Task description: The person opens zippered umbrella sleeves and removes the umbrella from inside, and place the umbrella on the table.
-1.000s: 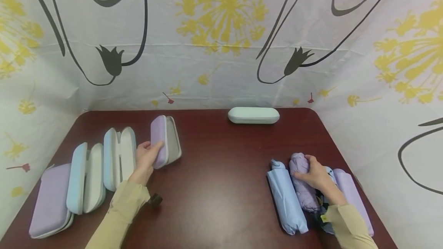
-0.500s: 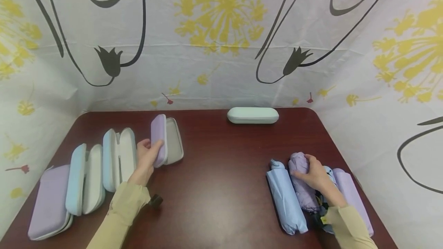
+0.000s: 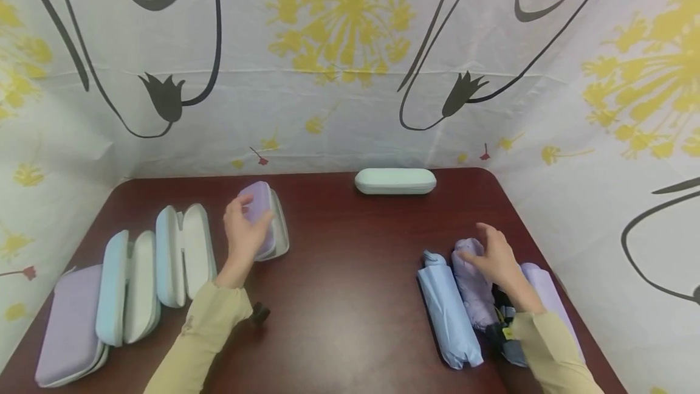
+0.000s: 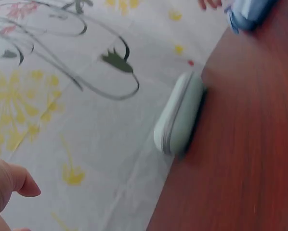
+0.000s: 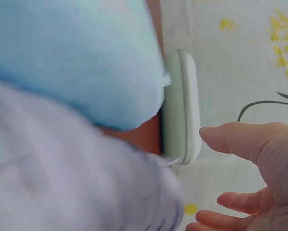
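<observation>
My left hand (image 3: 244, 233) hovers at a lilac hard-shell case (image 3: 258, 192) with a pale second half, its thumb and fingers spread apart. Whether a fingertip still touches that case cannot be told. In the left wrist view only the thumb (image 4: 23, 182) and a little of the hand show. On the other side, my right hand (image 3: 499, 263) is spread beside the top of a folded lilac umbrella (image 3: 471, 290), holding nothing. The right wrist view has that hand's thumb (image 5: 235, 139) apart from the umbrella fabric. A folded light blue umbrella (image 3: 445, 315) lies alongside.
Two light blue cases (image 3: 166, 260) stand parted at left, beside a larger lilac case (image 3: 70, 321). A mint case (image 3: 395, 181) sits at the table's back edge. Another lilac roll (image 3: 549, 293) and dark items (image 3: 505, 321) lie around my right wrist. Patterned cloth (image 3: 306, 96) hangs behind.
My left hand has let go of the lilac case, its fingers spreading as the case halves came closer together. My right hand has lifted off the lilac umbrella. The head view has shifted slightly.
</observation>
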Tool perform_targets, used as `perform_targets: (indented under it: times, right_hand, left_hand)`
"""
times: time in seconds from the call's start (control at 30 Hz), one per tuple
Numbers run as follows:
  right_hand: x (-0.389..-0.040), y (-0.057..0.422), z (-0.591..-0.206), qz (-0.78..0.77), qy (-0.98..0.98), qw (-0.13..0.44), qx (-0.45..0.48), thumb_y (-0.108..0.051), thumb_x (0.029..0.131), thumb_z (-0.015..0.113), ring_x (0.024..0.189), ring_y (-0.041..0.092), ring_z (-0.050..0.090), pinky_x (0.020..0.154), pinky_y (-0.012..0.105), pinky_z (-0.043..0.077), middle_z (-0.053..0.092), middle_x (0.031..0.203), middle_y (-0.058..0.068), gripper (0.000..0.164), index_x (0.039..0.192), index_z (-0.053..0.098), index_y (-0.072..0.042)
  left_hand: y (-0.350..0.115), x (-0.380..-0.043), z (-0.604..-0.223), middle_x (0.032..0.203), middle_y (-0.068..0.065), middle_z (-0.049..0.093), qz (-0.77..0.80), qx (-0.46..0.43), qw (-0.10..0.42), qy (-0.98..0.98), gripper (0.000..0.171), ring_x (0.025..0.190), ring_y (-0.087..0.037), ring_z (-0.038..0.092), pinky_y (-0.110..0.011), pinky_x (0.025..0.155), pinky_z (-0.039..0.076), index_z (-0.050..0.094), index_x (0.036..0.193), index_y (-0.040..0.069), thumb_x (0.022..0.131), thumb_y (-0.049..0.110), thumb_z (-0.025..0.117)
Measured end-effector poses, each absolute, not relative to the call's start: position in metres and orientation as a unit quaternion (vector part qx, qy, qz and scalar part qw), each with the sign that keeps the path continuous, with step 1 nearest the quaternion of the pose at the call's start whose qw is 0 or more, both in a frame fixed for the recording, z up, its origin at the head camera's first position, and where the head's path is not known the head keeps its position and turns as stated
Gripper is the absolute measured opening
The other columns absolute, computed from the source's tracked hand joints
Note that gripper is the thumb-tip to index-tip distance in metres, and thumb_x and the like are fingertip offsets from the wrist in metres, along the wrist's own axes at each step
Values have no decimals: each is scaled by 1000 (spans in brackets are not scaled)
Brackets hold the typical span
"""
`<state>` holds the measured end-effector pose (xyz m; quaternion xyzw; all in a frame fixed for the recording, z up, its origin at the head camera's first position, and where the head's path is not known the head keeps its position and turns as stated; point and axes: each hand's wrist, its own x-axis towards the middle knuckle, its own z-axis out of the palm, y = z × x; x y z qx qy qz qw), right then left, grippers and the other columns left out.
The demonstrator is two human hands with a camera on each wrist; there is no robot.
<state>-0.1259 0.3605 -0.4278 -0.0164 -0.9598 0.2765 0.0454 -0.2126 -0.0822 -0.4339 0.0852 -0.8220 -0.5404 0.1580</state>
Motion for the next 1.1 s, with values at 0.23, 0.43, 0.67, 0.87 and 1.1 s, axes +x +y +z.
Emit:
perform_targets:
  times: [0.23, 0.43, 0.67, 0.87, 1.1]
  right_hand:
    - [-153, 350, -418, 303, -952, 35, -26, -17, 83, 69, 111, 48, 44, 86, 57, 42, 40, 126, 36, 72, 135, 30, 13]
    - [-176, 341, -420, 327, -944, 42, -8, -17, 83, 70, 115, 46, 43, 92, 56, 38, 41, 127, 34, 72, 136, 31, 11]
    - [-203, 336, -430, 357, -933, 45, -15, -20, 84, 69, 118, 42, 42, 95, 54, 37, 41, 130, 30, 72, 139, 30, 6]
    - [-229, 337, -437, 380, -923, 58, -27, -19, 83, 70, 118, 40, 43, 97, 51, 38, 42, 131, 28, 72, 138, 32, 5]
    - [-253, 336, -437, 394, -916, 58, -42, -19, 83, 70, 119, 38, 43, 97, 50, 38, 40, 131, 27, 72, 138, 31, 5]
  left_hand:
    - [-43, -232, -431, 119, -23, 50, -572, 8, 133, -809, 50, 108, -38, 45, -46, 94, 36, 50, 120, -6, 77, 10, 69]
    - [-15, -252, -438, 121, -21, 50, -602, 7, 91, -793, 49, 107, -38, 47, -45, 92, 38, 51, 120, -3, 78, 13, 71]
    - [9, -274, -453, 125, -20, 51, -636, -10, 21, -771, 51, 108, -37, 49, -41, 87, 41, 50, 124, 1, 81, 17, 71]
    - [29, -291, -465, 131, -20, 46, -684, -2, -42, -728, 55, 108, -30, 48, -39, 86, 43, 46, 131, 1, 83, 17, 69]
    - [46, -310, -468, 133, -18, 44, -703, 18, -75, -707, 56, 115, -30, 46, -41, 96, 41, 43, 135, 5, 85, 16, 66]
